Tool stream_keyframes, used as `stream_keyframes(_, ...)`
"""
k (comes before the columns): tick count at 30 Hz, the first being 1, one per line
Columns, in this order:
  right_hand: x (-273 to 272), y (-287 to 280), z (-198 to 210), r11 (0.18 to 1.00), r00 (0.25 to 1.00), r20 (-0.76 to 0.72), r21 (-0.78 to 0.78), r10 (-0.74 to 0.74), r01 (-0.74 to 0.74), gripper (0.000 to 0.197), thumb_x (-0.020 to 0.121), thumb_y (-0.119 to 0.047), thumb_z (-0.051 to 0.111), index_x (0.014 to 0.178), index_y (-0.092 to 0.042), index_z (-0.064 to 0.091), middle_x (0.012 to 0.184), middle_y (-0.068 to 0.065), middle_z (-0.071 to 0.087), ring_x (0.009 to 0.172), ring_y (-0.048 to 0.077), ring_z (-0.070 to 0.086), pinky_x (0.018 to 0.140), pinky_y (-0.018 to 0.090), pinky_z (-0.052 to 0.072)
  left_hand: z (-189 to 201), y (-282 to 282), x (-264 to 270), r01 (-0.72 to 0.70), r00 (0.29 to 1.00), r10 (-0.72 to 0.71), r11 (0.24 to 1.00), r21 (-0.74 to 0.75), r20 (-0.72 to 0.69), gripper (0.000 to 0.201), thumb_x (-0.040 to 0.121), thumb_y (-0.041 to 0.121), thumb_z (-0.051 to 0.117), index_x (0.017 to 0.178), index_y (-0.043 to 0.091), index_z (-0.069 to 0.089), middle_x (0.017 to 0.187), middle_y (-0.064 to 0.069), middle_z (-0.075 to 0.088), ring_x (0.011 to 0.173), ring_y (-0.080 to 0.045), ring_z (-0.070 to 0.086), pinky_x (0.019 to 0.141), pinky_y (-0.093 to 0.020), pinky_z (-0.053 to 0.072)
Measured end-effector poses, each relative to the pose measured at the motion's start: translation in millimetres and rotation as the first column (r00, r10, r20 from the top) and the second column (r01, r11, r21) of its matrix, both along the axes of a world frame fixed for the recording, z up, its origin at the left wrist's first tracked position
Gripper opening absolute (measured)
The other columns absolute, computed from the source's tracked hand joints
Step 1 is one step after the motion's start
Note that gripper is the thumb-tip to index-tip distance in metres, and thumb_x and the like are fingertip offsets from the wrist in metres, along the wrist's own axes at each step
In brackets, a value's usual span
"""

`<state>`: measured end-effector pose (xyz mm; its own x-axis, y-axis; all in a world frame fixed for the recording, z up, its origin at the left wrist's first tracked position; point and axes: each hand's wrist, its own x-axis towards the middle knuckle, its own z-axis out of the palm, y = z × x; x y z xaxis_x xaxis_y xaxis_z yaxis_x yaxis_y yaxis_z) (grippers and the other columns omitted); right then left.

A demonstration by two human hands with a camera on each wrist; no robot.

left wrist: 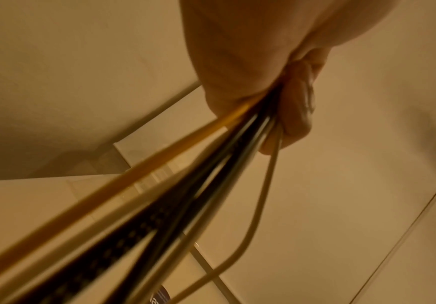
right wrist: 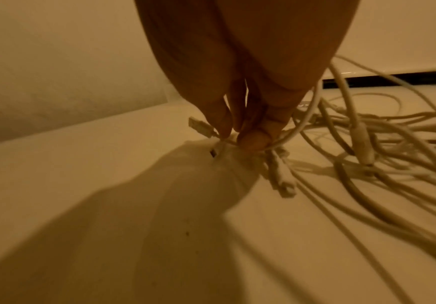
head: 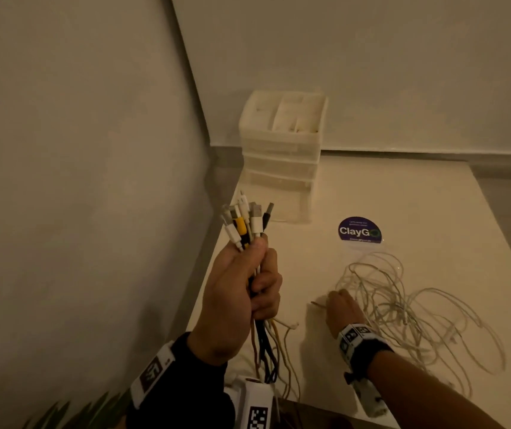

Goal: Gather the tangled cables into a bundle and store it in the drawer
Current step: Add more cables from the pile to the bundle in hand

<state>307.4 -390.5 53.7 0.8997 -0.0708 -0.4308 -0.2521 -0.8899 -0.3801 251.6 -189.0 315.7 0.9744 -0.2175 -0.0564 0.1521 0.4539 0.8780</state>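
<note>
White cable ends (right wrist: 279, 172) pinched by the right hand (right wrist: 240, 127) show only in the wrist view; left hand (head: 242, 292) grips the bundle (head: 246, 224) before the closed drawer unit (head: 282, 156), surface (head: 387, 187) beside it bare.

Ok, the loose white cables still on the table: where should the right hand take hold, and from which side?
Probably at the connector ends, from above. They lie clustered at the tangle's left edge, beside the right hand, whose fingers pinch a strand there. The loose white cables sprawl in wide loops rightward, harder to gather.
</note>
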Motion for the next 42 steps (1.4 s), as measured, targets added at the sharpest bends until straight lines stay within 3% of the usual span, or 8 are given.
stream_keyframes(5,-12,-9,-14,0.986,0.987,0.057,-0.091,0.147,-0.141,0.038,0.093,-0.026,0.046,0.129,-0.016,0.039,0.138,0.005,0.035,0.127,0.027,0.041,0.104,0.035,0.036,-3,-4,6,-0.024,1.0,0.024,1.0,-0.002,-0.008,0.027,0.093,0.029,0.043,0.07,0.015,0.038,0.054,0.001,0.027,0.037,-0.007,0.022,0.038,-0.02,0.016)
stream_keyframes(10,1,-11,7,0.993,0.99,0.076,-0.01,0.122,-0.121,0.011,0.095,-0.017,0.043,0.104,-0.016,0.05,0.112,0.006,0.053,0.106,0.028,0.051,0.086,0.035,0.043,-6,-15,15,-0.021,1.0,0.021,1.0,0.022,0.002,0.031,0.093,0.03,0.042,0.064,0.019,0.043,0.054,0.001,0.026,0.037,-0.007,0.022,0.038,-0.018,0.022)
stream_keyframes(14,4,-35,74,0.933,0.981,0.187,0.339,0.058,-0.12,0.01,0.102,-0.018,0.04,0.095,-0.02,0.046,0.089,-0.001,0.069,0.082,0.02,0.063,0.073,0.032,0.049,-11,-27,23,-0.01,0.999,0.007,0.997,0.076,0.038,0.033,0.094,0.032,0.041,0.065,0.017,0.042,0.055,0.0,0.028,0.036,-0.011,0.026,0.039,-0.02,0.03)
stream_keyframes(18,-1,-68,164,0.829,0.923,0.379,0.496,0.061,-0.258,0.022,0.102,-0.013,0.04,0.093,-0.032,0.046,0.075,0.001,0.067,0.067,0.011,0.063,0.069,0.029,0.052,-15,-47,38,0.025,0.998,-0.031,0.995,0.094,0.057,0.033,0.095,0.033,0.041,0.068,0.014,0.038,0.057,-0.002,0.028,0.036,-0.011,0.023,0.039,-0.019,0.027)
stream_keyframes(24,-5,-74,244,0.73,0.815,0.542,0.639,-0.203,-0.243,0.012,0.097,-0.013,0.052,0.087,-0.013,0.06,0.075,0.0,0.068,0.053,0.014,0.054,0.054,0.024,0.047,-12,-100,59,0.028,0.985,-0.066,0.973,0.23,0.159,0.026,0.09,0.027,0.056,0.072,0.014,0.041,0.05,-0.001,0.026,0.037,-0.013,0.016,0.039,-0.018,0.02)
stream_keyframes(32,-4,-53,240,0.756,0.705,0.616,0.631,-0.35,-0.175,0.009,0.093,-0.013,0.059,0.085,-0.009,0.06,0.075,0.004,0.063,0.066,0.022,0.061,0.061,0.043,0.052,-3,-151,75,-0.096,0.967,0.007,0.936,0.339,0.254,0.02,0.093,0.02,0.06,0.076,0.011,0.052,0.047,0.012,0.049,0.038,-0.003,0.047,0.042,-0.012,0.037)
stream_keyframes(37,-5,-53,238,0.766,0.677,0.632,0.624,-0.376,-0.157,0.014,0.089,-0.012,0.065,0.079,-0.015,0.056,0.071,-0.001,0.063,0.063,0.014,0.062,0.058,0.031,0.052,-7,-157,78,-0.124,0.973,0.037,0.915,0.383,0.226,0.043,0.098,0.022,0.051,0.055,0.025,0.051,0.041,0.01,0.043,0.036,-0.001,0.042,0.042,-0.012,0.035)
stream_keyframes(42,-5,-60,232,0.749,0.722,0.597,0.641,-0.349,-0.168,0.02,0.088,-0.022,0.067,0.083,-0.022,0.049,0.07,0.0,0.063,0.057,0.021,0.059,0.054,0.042,0.05,-10,-148,85,-0.158,0.973,0.07,0.896,0.414,0.22,0.048,0.094,0.043,0.046,0.059,0.012,0.042,0.044,0.003,0.034,0.036,-0.01,0.032,0.041,-0.024,0.03)
